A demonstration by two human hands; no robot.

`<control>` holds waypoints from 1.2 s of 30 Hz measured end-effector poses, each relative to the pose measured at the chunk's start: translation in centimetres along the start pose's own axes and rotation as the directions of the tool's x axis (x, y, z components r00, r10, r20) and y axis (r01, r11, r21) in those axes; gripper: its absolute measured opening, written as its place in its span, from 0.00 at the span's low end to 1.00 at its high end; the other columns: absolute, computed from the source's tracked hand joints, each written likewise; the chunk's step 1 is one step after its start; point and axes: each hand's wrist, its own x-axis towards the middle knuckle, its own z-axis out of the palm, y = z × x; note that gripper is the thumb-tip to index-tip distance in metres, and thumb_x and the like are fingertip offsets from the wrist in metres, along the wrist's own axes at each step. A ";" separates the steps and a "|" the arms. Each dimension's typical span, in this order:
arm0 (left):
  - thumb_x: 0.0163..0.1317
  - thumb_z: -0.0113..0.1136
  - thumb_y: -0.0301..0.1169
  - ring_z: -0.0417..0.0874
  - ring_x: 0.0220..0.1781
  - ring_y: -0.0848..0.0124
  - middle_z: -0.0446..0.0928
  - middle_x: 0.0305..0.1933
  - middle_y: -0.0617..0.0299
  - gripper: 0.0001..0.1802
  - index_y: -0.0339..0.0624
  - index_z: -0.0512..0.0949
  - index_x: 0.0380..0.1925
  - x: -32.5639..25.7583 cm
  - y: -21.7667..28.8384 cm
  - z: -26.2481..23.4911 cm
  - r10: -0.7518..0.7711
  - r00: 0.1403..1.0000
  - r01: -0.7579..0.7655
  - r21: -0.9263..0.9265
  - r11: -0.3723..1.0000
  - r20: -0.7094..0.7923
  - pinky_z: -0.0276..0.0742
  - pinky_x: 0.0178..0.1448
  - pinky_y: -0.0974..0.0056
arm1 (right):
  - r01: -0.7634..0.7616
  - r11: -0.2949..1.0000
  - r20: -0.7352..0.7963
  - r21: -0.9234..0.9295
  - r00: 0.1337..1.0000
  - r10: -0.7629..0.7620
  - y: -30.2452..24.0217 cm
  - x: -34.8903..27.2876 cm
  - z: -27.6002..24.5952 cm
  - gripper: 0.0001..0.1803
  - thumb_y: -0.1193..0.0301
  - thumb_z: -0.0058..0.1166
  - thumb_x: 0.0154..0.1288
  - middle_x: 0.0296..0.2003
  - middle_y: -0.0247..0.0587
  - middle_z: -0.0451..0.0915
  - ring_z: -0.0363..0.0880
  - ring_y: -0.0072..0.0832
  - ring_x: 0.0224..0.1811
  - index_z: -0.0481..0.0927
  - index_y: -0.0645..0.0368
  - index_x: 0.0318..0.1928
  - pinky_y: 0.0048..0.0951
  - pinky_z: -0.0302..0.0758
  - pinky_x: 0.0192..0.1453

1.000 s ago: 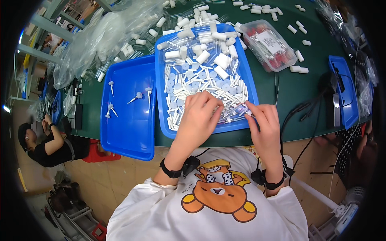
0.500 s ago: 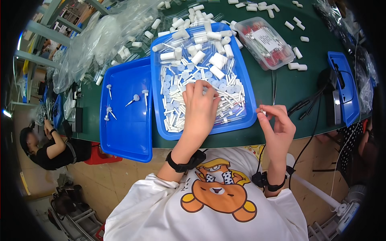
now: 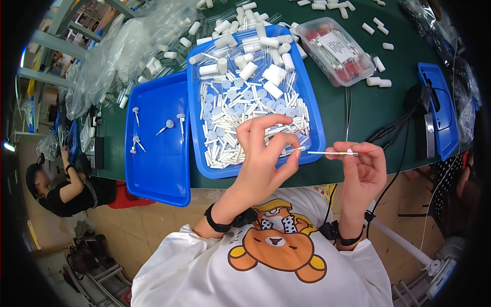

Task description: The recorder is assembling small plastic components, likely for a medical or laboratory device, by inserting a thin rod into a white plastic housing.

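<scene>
In my right hand point(image 3: 362, 166), thumb and fingers pinch a slim rod point(image 3: 325, 153) with a white shaft and a metallic-looking end; it points left, level, and a thin reddish lead trails to its right. My left hand point(image 3: 261, 156) is closed in a pinch over the front right of the parts tray point(image 3: 321, 135). A small white tube point(image 3: 302, 148) shows at its thumb and fingertip, just short of the rod's tip. The blue tray holds many short white tubes point(image 3: 220, 153), pale blue discs point(image 3: 248, 95) and white foam-like cylinders point(image 3: 273, 74).
Left of it, a blue tray point(image 3: 156, 176) carries several disc-and-stem pieces point(image 3: 169, 124). Behind on the right stands a clear box point(image 3: 353, 71) of red-and-white parts. Clear plastic bags point(image 3: 123, 51), loose cylinders and black cables point(image 3: 394, 128) lie on the green table. A person point(image 3: 66, 184) sits at far left.
My left hand has come out of the tube pile, moving right and nearer, with a small tube pinched. My right hand has turned, bringing the rod into view.
</scene>
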 end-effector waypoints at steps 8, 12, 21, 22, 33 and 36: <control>0.49 0.64 0.25 0.59 0.57 0.57 0.69 0.55 0.60 0.09 0.47 0.77 0.31 -0.1 0.3 0.1 0.008 1.000 -0.008 -0.015 1.000 -0.004 0.52 0.61 0.55 | -0.009 0.999 0.030 -0.050 0.999 0.011 0.0 0.0 0.0 0.10 0.88 0.46 0.64 0.41 0.59 0.79 0.82 0.36 0.44 0.68 0.68 0.45 0.34 0.81 0.52; 0.49 0.64 0.27 0.61 0.56 0.59 0.70 0.54 0.59 0.08 0.47 0.78 0.31 -0.1 0.0 0.2 0.009 1.000 -0.009 -0.010 1.000 -0.018 0.51 0.60 0.56 | -0.064 0.997 0.051 -0.033 0.997 0.066 0.0 -0.1 -0.1 0.10 0.88 0.47 0.64 0.42 0.57 0.79 0.82 0.36 0.45 0.69 0.68 0.45 0.33 0.79 0.52; 0.46 0.65 0.24 0.60 0.56 0.57 0.70 0.53 0.62 0.12 0.48 0.76 0.31 -0.1 0.4 0.2 0.094 0.994 -0.090 -0.077 0.993 0.049 0.54 0.61 0.55 | -0.117 0.985 0.240 -0.125 0.960 0.144 0.5 0.2 -0.5 0.11 0.88 0.53 0.58 0.44 0.45 0.76 0.75 0.30 0.50 0.79 0.67 0.42 0.28 0.72 0.53; 0.46 0.65 0.24 0.60 0.56 0.56 0.70 0.53 0.62 0.12 0.48 0.76 0.31 -0.2 0.4 0.3 0.095 0.994 -0.091 -0.083 0.992 0.045 0.54 0.61 0.55 | -0.121 0.988 0.238 -0.101 0.961 0.142 0.5 0.1 -0.5 0.11 0.88 0.53 0.59 0.44 0.45 0.76 0.76 0.30 0.48 0.78 0.67 0.42 0.29 0.72 0.53; 0.47 0.65 0.26 0.64 0.53 0.60 0.72 0.51 0.62 0.10 0.47 0.77 0.31 -0.4 -0.2 0.7 0.094 0.995 -0.095 -0.066 0.993 -0.020 0.54 0.58 0.57 | -0.055 0.973 0.154 -0.225 0.984 0.092 1.0 -0.2 0.4 0.11 0.87 0.53 0.60 0.42 0.43 0.78 0.75 0.31 0.46 0.78 0.67 0.43 0.29 0.72 0.51; 0.47 0.65 0.26 0.65 0.53 0.61 0.73 0.50 0.62 0.10 0.47 0.78 0.31 -0.4 -0.2 0.7 0.119 0.992 -0.120 -0.031 0.992 -0.045 0.54 0.58 0.57 | -0.013 0.962 0.132 -0.274 0.990 0.051 0.9 -0.3 0.7 0.11 0.87 0.54 0.59 0.42 0.42 0.78 0.75 0.31 0.45 0.79 0.66 0.42 0.29 0.72 0.50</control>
